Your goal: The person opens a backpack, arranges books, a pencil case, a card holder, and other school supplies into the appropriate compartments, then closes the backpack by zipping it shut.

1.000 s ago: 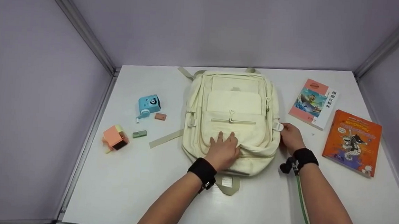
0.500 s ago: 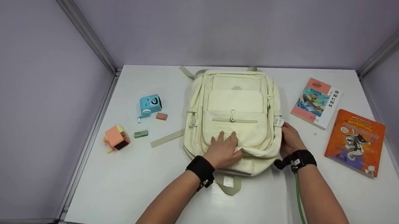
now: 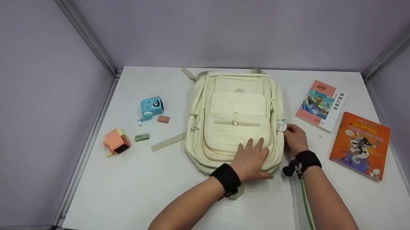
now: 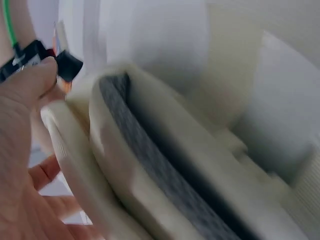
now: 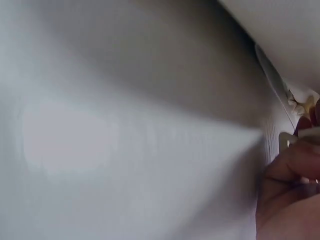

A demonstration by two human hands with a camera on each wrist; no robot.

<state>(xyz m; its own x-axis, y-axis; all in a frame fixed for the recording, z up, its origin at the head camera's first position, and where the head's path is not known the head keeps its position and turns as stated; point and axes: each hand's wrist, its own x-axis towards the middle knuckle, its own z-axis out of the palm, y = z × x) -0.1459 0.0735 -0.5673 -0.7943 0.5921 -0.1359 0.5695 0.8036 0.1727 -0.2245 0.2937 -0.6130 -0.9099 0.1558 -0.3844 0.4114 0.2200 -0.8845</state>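
Note:
A cream backpack (image 3: 239, 104) lies front up on the white table. My left hand (image 3: 251, 161) rests on its lower right front with the fingers spread. In the left wrist view, that hand (image 4: 25, 165) is beside the bag's pale folds, and a dark grey strip (image 4: 145, 145) shows between two of them. At the bag's right side, my right hand (image 3: 296, 139) pinches a white side-strap buckle (image 3: 282, 127). The right wrist view catches curled fingers (image 5: 287, 175) around the buckle (image 5: 285, 140) at the frame's right edge.
Left of the bag lie a blue panda-printed sharpener (image 3: 152, 106), a brown eraser (image 3: 163, 119), a green eraser (image 3: 142, 137) and an orange box-shaped item (image 3: 116, 140). To the right are a pink-and-white book (image 3: 321, 105) and an orange book (image 3: 360, 146). Walls enclose the table.
My left hand has slid right across the bag's lower front, and the bulging fold at the lower right now lies flatter. My right hand stays at the side buckle.

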